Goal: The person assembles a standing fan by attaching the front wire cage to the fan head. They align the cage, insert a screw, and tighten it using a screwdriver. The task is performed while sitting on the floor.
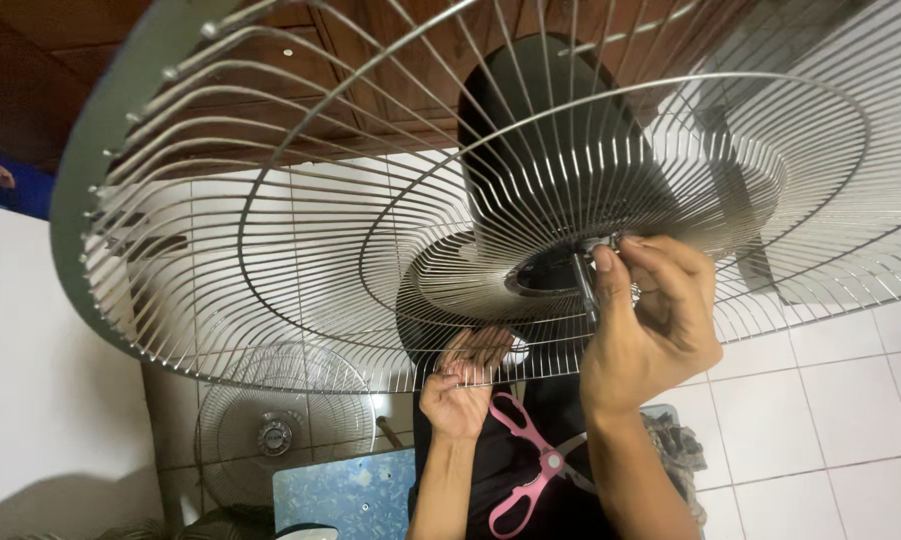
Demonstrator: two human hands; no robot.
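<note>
A wire fan guard (301, 230) with a grey rim fills the upper view, held up close. At its hub the right hand (651, 330) pinches a small metal tool (584, 285) between closed fingers. Below, the left hand (458, 395) curls shut around the guard's lower wires. Pink-handled scissors (531, 465) lie beneath. A second fan guard (276, 435) rests on the tiled floor (811, 410) beside a blue speckled board (346, 495).

Fan guard (301, 200) overhead; right hand (651, 330) at its hub, left hand (461, 395) below the rim, scissors (531, 465) beneath, second guard (276, 430) lower left.
</note>
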